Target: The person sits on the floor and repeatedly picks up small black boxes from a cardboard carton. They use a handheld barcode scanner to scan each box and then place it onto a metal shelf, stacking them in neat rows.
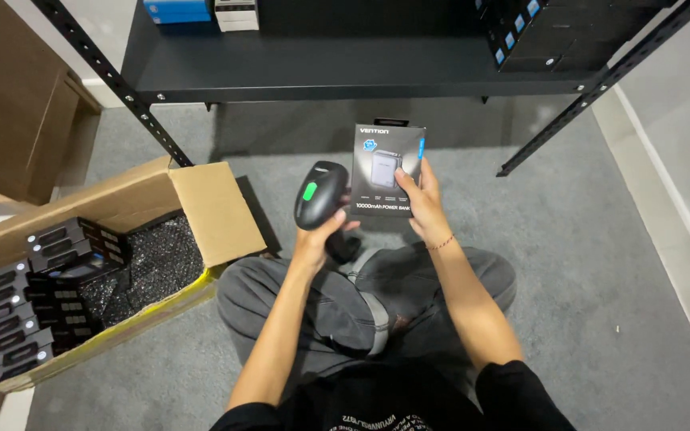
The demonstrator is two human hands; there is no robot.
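Observation:
My left hand (319, 236) grips a black handheld barcode scanner (318, 194) with a green patch on top. Its head sits right beside a dark grey product box (383, 164) with a picture of a small device on its front. My right hand (421, 199) holds that box upright by its right edge, front face toward me. Both hands hover above my crossed legs in grey trousers, over the grey carpet.
An open cardboard carton (209, 209) at the left holds several stacked dark boxes and black padding. A black metal shelf (337, 68) stands ahead, with boxes (537, 32) at its right and a blue box (177, 9) at its left. Slanted shelf braces (569, 120) flank it.

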